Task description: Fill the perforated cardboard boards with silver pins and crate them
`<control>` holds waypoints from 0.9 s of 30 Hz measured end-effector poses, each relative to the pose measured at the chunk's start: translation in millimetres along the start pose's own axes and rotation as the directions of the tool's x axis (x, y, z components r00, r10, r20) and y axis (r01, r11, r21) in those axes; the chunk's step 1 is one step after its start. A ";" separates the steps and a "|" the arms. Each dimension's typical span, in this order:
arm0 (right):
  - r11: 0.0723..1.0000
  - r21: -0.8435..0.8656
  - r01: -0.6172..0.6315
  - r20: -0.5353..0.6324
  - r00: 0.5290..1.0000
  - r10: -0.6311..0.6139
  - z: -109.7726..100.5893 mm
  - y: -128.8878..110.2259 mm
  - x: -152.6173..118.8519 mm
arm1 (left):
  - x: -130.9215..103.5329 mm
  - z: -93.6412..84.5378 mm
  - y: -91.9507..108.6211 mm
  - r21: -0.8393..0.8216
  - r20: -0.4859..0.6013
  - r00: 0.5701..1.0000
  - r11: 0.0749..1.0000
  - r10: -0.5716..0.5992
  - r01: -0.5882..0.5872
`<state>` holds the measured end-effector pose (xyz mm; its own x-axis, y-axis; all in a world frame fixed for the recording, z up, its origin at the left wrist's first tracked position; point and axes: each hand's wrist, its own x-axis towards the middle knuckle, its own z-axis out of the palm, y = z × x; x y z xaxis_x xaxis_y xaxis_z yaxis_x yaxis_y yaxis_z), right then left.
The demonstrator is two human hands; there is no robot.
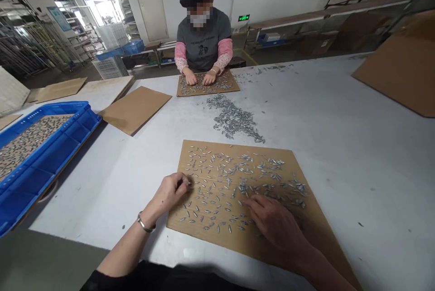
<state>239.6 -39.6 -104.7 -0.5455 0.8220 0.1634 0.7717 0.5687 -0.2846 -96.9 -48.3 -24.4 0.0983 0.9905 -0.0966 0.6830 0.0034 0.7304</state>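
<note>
A brown cardboard sheet lies in front of me, strewn with small silvery spindle-shaped metal pieces. On its left side the pieces lie apart; toward the right several small clumps overlap. My left hand, with a bangle on the wrist, is at the sheet's left edge, thumb and forefinger pinched together; whether a piece is between them is too small to tell. Over the middle right of the sheet, my right hand is palm down, fingers bent and close together, their tips down among the pieces. Its palm hides what lies beneath.
Beyond the sheet is a loose heap of metal pieces. Across the table a person has both hands on another covered cardboard sheet. A blue tray and a bare cardboard sheet are left; more cardboard is right.
</note>
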 end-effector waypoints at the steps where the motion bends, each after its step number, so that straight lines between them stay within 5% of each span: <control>1: 1.000 0.015 0.011 -0.012 1.000 -0.011 0.4 -0.1 -2.8 | -6.2 5.1 2.6 0.012 0.025 1.000 1.000 0.013 -0.013; 6: 0.992 0.129 0.009 -0.103 0.995 0.004 3.5 5.7 -10.9 | -22.0 36.2 18.4 0.176 0.179 0.978 0.974 0.108 -0.140; 11: 0.990 0.141 -0.029 -0.199 0.978 0.057 8.6 7.5 -20.2 | -16.9 57.3 25.0 0.407 0.233 0.972 0.907 0.012 -0.109; 17: 0.989 0.145 0.012 -0.167 0.986 0.013 5.8 1.6 -22.1 | -12.3 59.5 32.4 0.514 0.258 0.961 0.856 -0.099 -0.050; 22: 0.989 0.126 0.073 -0.131 0.990 -0.057 -3.2 3.5 2.1 | -10.9 59.4 32.9 0.509 0.253 0.963 0.859 -0.097 -0.047; 27: 0.993 0.022 0.116 0.044 0.992 -0.117 -14.1 4.6 48.8 | -10.6 60.0 28.8 0.528 0.279 0.954 0.847 -0.110 -0.057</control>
<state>221.2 3.6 -84.7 -0.6458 0.7479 0.1536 0.6959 0.6594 -0.2844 -34.8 -67.0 -43.0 0.2207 0.9061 -0.3609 0.9553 -0.1262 0.2674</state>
